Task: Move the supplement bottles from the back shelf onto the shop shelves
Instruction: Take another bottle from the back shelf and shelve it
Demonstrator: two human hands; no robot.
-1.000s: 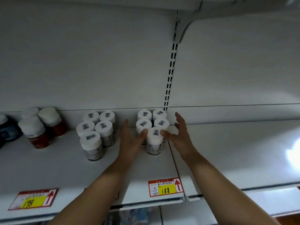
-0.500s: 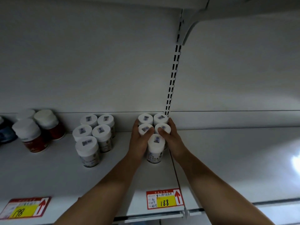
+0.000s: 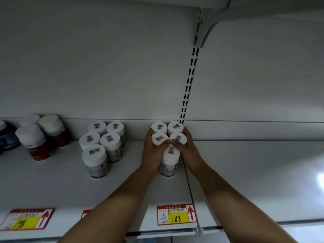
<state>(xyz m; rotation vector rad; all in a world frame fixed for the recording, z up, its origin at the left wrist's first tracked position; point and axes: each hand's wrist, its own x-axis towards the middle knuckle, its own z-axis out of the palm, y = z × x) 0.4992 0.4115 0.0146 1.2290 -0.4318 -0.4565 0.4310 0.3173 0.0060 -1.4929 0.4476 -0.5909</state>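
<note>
A cluster of several white-capped supplement bottles point(image 3: 171, 156) stands on the white shop shelf point(image 3: 122, 181) near the back wall, by the slotted upright. My left hand point(image 3: 152, 151) wraps the cluster's left side, its thumb across the cap of a middle bottle point(image 3: 158, 138). My right hand point(image 3: 186, 149) wraps the right side, with its thumb on the neighbouring cap point(image 3: 178, 137). The two thumbs nearly meet above the front bottle. The bottle bodies behind my hands are hidden.
A second group of white-capped bottles point(image 3: 100, 146) stands to the left, and red-labelled jars point(image 3: 37, 142) stand farther left. Price tags marked 188 point(image 3: 176, 215) and 198 point(image 3: 26, 220) hang on the shelf's front edge. A slotted upright point(image 3: 190, 81) runs up the back wall.
Both hands closed in from open, spread positions onto the sides of the bottle cluster. Since half a second ago they hold the same grip; the view has come closer.
</note>
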